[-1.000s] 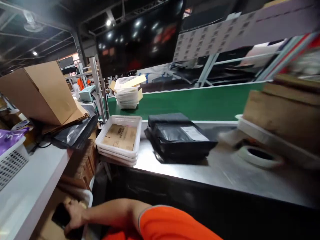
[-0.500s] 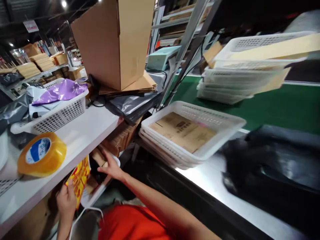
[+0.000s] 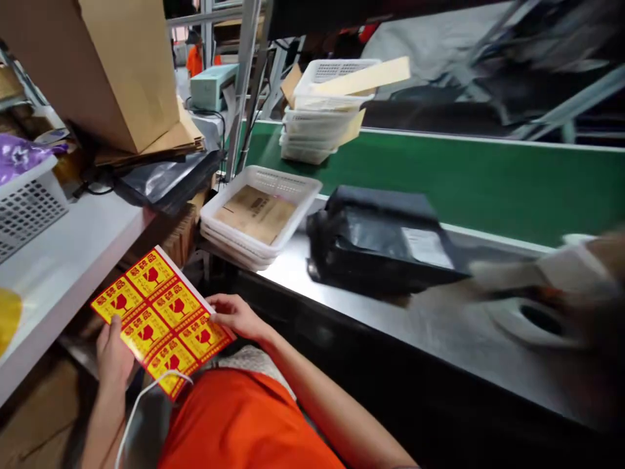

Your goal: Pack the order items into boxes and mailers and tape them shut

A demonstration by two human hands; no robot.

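Note:
A sheet of yellow and red stickers (image 3: 172,314), printed with broken wine glasses, lies tilted in front of my body. My left hand (image 3: 115,357) grips its lower left edge, thumb on top. At the right edge, my right hand (image 3: 238,316) has its fingers closed on the border of the same sheet. A thin white cord (image 3: 141,394) crosses in front of the sheet's bottom corner. Below the sheet, the space under the white shelf (image 3: 83,254) is largely hidden.
Stacked white baskets (image 3: 288,225) hold flat cardboard. A black plastic-wrapped parcel (image 3: 385,238) with a white label lies on the metal counter (image 3: 439,345), near a blurred white roll (image 3: 537,322). Behind runs a green belt (image 3: 469,179); a big carton (image 3: 131,71) stands left.
The sticker sheet has come up from beside the shelf and turned its face upward. My right hand has left the brown item under the shelf and taken the sheet's edge. The view swung right.

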